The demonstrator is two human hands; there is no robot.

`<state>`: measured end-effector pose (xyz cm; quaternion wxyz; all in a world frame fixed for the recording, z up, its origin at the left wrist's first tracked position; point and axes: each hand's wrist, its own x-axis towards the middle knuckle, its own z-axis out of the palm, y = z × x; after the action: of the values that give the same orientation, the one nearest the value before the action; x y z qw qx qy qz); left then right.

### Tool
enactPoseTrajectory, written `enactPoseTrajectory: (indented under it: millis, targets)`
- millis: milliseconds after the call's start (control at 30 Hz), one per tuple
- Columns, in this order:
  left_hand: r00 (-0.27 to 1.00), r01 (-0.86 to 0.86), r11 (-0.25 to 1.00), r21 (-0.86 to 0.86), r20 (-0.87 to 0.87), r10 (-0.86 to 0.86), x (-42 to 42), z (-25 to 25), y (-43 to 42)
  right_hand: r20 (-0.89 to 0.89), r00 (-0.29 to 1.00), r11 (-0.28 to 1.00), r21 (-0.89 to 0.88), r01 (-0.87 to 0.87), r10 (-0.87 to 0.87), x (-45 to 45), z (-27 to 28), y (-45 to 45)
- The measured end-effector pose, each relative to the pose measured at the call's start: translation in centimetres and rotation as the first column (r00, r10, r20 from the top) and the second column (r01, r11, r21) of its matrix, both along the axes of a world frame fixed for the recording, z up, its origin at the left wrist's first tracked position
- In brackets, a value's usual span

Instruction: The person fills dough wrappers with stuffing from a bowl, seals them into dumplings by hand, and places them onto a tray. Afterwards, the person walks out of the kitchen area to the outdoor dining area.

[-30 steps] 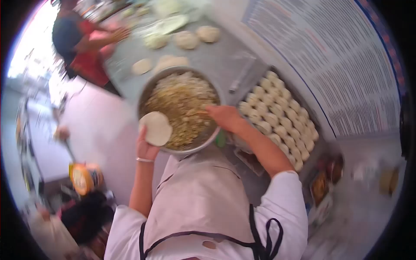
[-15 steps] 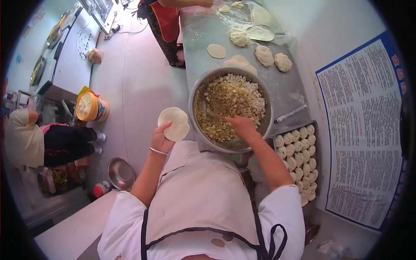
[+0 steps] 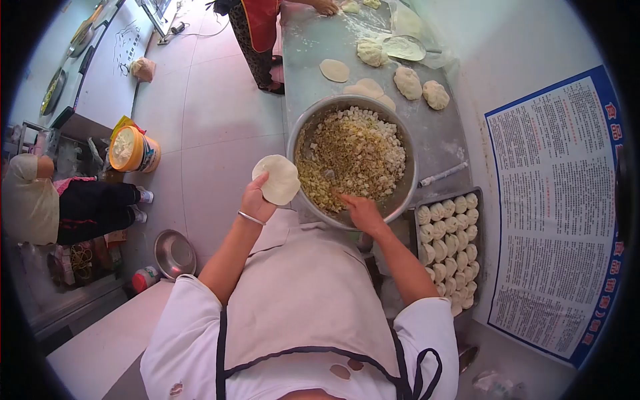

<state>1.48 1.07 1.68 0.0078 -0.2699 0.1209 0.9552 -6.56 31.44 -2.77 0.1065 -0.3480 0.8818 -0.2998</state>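
My left hand [image 3: 257, 202] is closed on the edge of a round, flat dough wrapper [image 3: 277, 180], its thumb on top. The wrapper is beside the left rim of a big metal bowl [image 3: 413, 170]. Chopped filling [image 3: 353, 150], tan and greenish with pale cubes, lies inside that bowl. My right hand [image 3: 364, 213] reaches over the near rim and is closed on what looks like a spoon, its metal end [image 3: 329, 175] partly sunk in the filling. Most of its handle is hidden by my fingers.
Right of the bowl stands a tray [image 3: 481, 233] of several pleated buns, with a rolling pin [image 3: 443, 175] above it. Dough lumps [image 3: 407, 83] and wrappers [image 3: 335, 71] lie on the floury metal table [image 3: 307, 53]. A co-worker's hand [image 3: 325, 7] is at the far end; another person [image 3: 93, 203] is left.
My left hand has lifted the wrapper up and right, closer to the bowl. My right hand has shifted left and nearer to me, with the spoon deeper in the filling.
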Motion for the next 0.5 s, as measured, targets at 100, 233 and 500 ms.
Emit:
enactPoseTrajectory:
  millis: [100,233,500]
  targets:
    - [0.998,-0.052,0.995,-0.085,0.035,0.055,-0.2,-0.2,0.1,0.582,0.802,0.980,-0.042,0.196,-0.136,-0.7,-0.5,-1.3]
    - [0.989,-0.132,0.972,-0.196,0.036,0.142,-1.2,-0.5,0.0,0.952,0.265,0.908,0.031,0.417,-0.154,-1.1,3.7,-2.3]
    - [0.982,-0.167,0.942,-0.292,0.039,0.186,-7.4,-1.2,3.5,0.867,0.489,0.815,-0.213,0.539,-0.097,-0.9,8.0,-0.7]
